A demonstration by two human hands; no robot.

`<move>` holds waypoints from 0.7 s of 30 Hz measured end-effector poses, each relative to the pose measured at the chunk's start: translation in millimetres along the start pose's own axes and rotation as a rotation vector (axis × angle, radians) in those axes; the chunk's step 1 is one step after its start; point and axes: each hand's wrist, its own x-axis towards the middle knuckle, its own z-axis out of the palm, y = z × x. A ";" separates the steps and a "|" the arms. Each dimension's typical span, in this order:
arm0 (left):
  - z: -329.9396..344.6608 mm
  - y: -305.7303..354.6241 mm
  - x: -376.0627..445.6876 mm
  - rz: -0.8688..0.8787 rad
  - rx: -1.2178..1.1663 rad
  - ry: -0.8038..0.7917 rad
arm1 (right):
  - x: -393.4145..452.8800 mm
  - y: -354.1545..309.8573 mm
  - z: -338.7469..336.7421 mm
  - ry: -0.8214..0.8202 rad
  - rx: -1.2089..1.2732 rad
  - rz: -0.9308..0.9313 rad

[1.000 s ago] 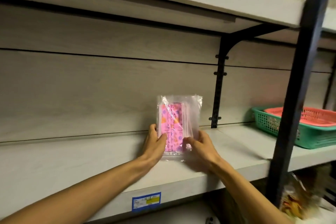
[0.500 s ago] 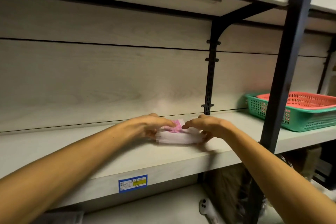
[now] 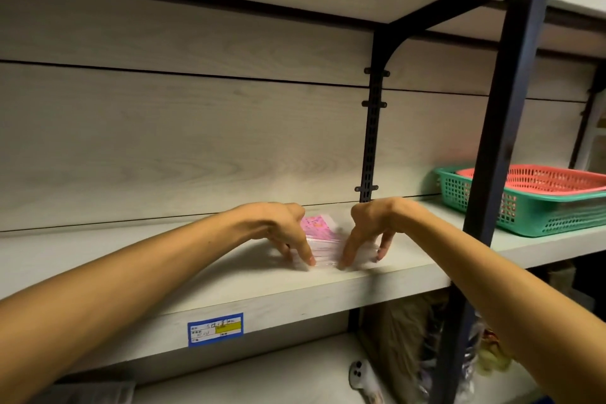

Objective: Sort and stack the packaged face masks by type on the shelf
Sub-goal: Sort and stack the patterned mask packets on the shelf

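Note:
A flat stack of clear-wrapped pink patterned face masks [image 3: 323, 233] lies on the pale wooden shelf [image 3: 196, 272], near its front edge. My left hand [image 3: 282, 226] arches over the stack's left side, its fingertips touching down at the front left corner. My right hand [image 3: 370, 226] arches over the right side with fingers pointing down onto the front right edge. The fingers of both hands are extended rather than curled round the packs. Parts of the stack are hidden behind the hands.
A green basket [image 3: 524, 207] with a red basket [image 3: 537, 179] nested in it sits on the shelf to the right. A dark metal upright [image 3: 505, 141] stands in front right, a bracket rail [image 3: 372, 141] behind the masks. A blue price label [image 3: 214, 329] marks the shelf's front edge.
The pack stack stood upright between my hands a second ago; it now lies flat on the shelf. My fingers have slid from its top to its front corners.

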 end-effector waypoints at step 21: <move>44.6 34.0 37.8 0.205 0.176 0.114 | -3.0 72.9 -23.6 0.152 0.009 0.012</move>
